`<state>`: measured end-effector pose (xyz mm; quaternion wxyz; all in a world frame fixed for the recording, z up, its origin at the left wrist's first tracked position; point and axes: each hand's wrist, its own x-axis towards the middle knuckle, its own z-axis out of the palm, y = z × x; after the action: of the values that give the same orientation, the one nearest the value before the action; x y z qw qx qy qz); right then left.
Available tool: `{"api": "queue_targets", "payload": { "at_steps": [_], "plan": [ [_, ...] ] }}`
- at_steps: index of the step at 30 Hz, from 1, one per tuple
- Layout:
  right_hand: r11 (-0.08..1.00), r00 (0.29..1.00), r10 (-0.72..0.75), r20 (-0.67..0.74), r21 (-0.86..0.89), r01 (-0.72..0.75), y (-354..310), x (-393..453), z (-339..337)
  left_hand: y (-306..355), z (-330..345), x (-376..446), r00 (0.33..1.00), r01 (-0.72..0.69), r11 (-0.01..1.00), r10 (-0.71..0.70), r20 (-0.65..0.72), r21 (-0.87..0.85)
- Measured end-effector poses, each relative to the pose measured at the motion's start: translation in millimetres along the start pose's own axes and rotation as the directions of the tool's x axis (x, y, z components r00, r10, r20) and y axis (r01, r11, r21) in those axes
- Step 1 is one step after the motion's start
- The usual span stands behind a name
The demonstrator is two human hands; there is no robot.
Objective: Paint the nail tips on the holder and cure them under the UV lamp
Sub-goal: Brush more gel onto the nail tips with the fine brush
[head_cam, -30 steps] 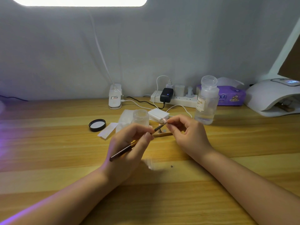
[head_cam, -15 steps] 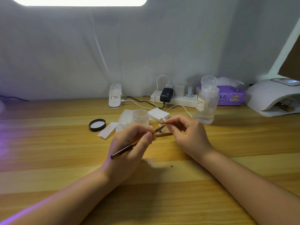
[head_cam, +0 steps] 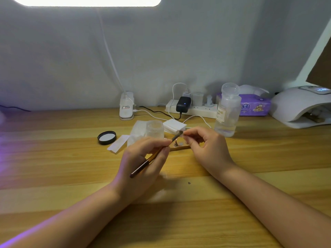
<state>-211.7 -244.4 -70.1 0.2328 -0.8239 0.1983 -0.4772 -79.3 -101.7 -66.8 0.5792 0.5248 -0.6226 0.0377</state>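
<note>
A small clear jar (head_cam: pixel 155 128) stands open on a white tissue (head_cam: pixel 137 130); whatever it holds is too faint to make out. Its black lid (head_cam: pixel 107 137) lies left of it, inner side up, with a pale liner showing. Right of the hands stands a taller clear plastic bottle (head_cam: pixel 227 111) with a round cap and a cream label reading "NAIL"; a low layer of clear liquid sits at its bottom.

The left hand (head_cam: pixel 143 163) grips a slim nail brush (head_cam: pixel 154 156) like a pen, fingers curled round its brown, glossy handle, the dark bristle end pointing up and right. The right hand (head_cam: pixel 208 147) pinches a small pale piece, probably a nail tip (head_cam: pixel 184 134), between thumb and forefinger, right at the bristles. Below and between the hands, a thin wooden holder (head_cam: pixel 180 148) lies on the desk with a few small tips standing on it.

The wooden desk (head_cam: pixel 179 221) has long, pale grain in planks. At the far right sits the white, domed UV lamp (head_cam: pixel 300 106), smooth-shelled, its mouth open toward the desk. A purple soft pack of tissues (head_cam: pixel 255 105) lies beside it, and a white power strip (head_cam: pixel 192 110) with a black adapter runs along the grey wall.
</note>
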Motion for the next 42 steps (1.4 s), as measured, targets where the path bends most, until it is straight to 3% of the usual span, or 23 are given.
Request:
{"api": "queue_targets", "payload": {
  "at_steps": [5,14,23,29,42],
  "plan": [
    [1.000,1.000,-0.013,0.000,-0.013,0.013,-0.7,0.1,-0.2,-0.3,-3.0,0.2,0.999,0.026,0.998,-0.024,0.042,-0.062],
    [1.000,1.000,-0.018,-0.013,-0.008,0.018,-0.3,0.0,0.2,-1.1,-1.4,0.2,0.998,0.054,0.998,-0.055,-0.029,-0.019],
    [1.000,1.000,-0.018,-0.021,-0.008,0.017,2.4,0.0,0.9,-3.7,-1.5,-3.7,0.989,0.146,0.973,-0.138,0.057,-0.177],
    [1.000,1.000,0.011,-0.009,0.028,-0.011,1.6,-0.4,0.3,-4.1,-0.5,-0.8,0.990,0.129,0.981,-0.135,-0.036,-0.145],
    [0.998,0.999,0.038,0.024,0.051,-0.039,-1.7,-0.9,-1.6,-6.1,-1.1,-3.8,0.984,0.176,0.953,-0.172,0.037,-0.245]
  ]
}}
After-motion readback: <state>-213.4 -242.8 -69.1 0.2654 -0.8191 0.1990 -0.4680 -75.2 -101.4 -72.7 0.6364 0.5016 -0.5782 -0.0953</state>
